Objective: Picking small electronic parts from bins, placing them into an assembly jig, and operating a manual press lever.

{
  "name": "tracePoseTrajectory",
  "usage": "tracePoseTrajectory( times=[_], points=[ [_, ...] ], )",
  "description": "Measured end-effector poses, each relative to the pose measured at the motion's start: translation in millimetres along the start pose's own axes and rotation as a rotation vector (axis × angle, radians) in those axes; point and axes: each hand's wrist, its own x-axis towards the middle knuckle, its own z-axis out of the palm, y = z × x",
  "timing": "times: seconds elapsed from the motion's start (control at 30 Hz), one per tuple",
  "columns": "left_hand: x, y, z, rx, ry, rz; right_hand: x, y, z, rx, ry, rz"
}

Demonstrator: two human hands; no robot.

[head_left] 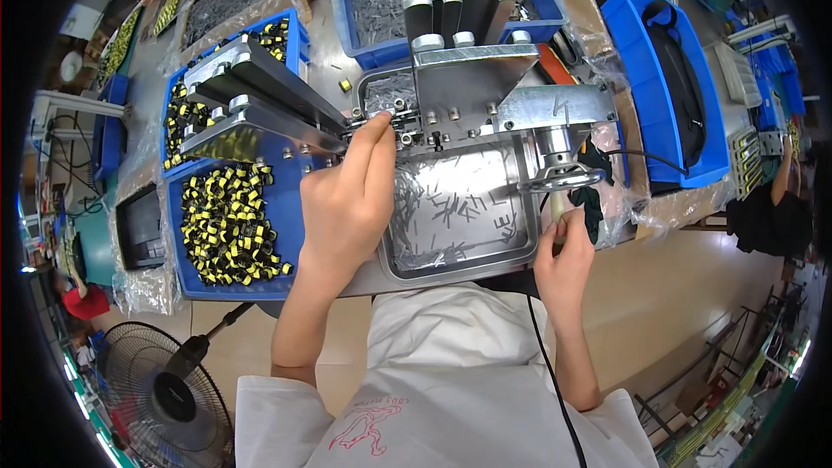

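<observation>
My left hand [347,195] reaches up to the middle of a metal hand press [475,65]. Its fingertips are pressed together at a small clamp fixture [406,124], and whatever they pinch is too small to make out. On the right, my right hand [565,256] has its fingers closed round the pale handle [556,206] of a chromed handwheel [562,178]. Under the press lies a steel tray [529,247] with thin grey metal strips [442,208] scattered in it. To the left of my left hand, a blue bin [195,282] holds a heap of small black-and-yellow parts [230,225].
A second blue bin [302,43] of such parts stands behind. A large blue bin [347,13] of grey strips sits at the back, and another blue bin [637,78] holds a black bag [680,78]. A floor fan [173,394] stands lower left. A black cable [555,373] crosses my shirt.
</observation>
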Motion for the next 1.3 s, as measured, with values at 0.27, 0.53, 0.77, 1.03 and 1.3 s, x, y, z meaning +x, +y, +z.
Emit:
tracePoseTrajectory(
  times=[0.27,0.53,0.77,1.03,1.3],
  points=[
    [-2.7,13.3,-0.6,0.122,-0.023,0.01,20.7,16.6,-3.5,0.492,-0.144,0.321],
    [-11.1,37.9,-3.6,0.046,-0.116,-0.118,65.7,26.2,-4.2,0.879,-0.329,0.558],
    [-16.6,44.6,8.6,0.239,-0.097,-0.044,70.1,14.1,-3.2,0.555,-0.119,0.724],
    [-13.1,42.4,5.6,0.268,-0.095,0.024,63.7,43.1,10.1,1.234,-0.347,0.956],
    [-16.8,51.0,2.7,0.23,-0.105,-0.012,57.3,21.3,6.0,0.898,-0.188,0.94]
  ],
)
